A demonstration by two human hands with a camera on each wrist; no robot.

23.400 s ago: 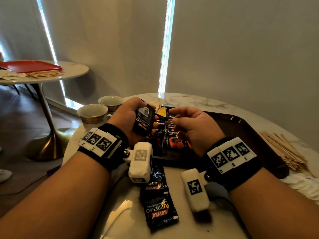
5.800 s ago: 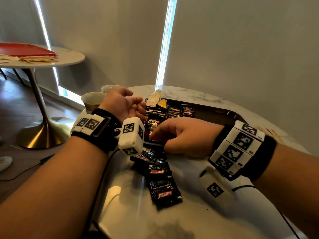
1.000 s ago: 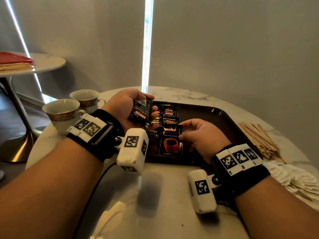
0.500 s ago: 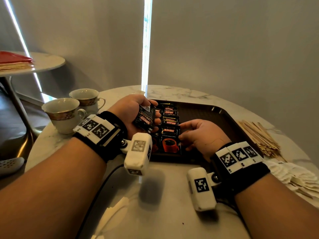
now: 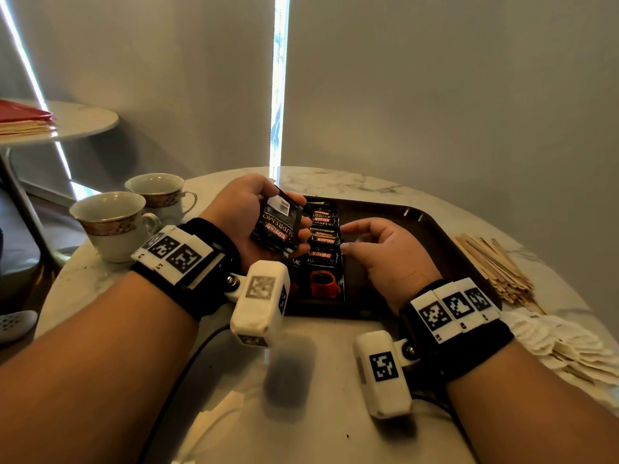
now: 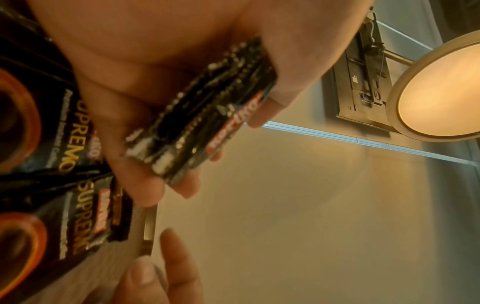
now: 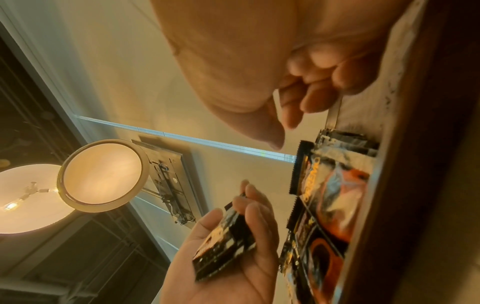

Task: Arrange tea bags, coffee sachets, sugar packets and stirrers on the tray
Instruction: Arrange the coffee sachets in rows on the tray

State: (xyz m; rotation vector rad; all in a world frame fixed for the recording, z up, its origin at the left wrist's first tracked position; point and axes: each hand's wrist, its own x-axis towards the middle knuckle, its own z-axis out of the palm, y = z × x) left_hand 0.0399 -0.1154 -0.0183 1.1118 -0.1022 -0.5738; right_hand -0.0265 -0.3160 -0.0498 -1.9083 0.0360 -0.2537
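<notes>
the left hand (image 5: 249,209) gripped a small stack of black coffee sachets (image 5: 279,226), thumb on one side and fingers curled round the other, held just above the near left corner of the dark tray (image 5: 432,229). the right hand (image 5: 378,249) hovered beside it over the tray with fingers loosely bent and nothing in them. on the tray, a column of laid coffee sachets (image 5: 323,249) ran from the near rim toward the far side, overlapping one another. the rest of the tray was bare. to its right on the marble table (image 5: 321,380) lay a heap of wooden stirrers (image 5: 495,262), and nearer, a spread of white paper packets (image 5: 566,349), tea or sugar, i could not tell which. so the coffee part looked mostly done, with the held stack left to place; stirrers and white packets had not yet reached the tray. two teacups (image 5: 117,219) stood at the left.
</notes>
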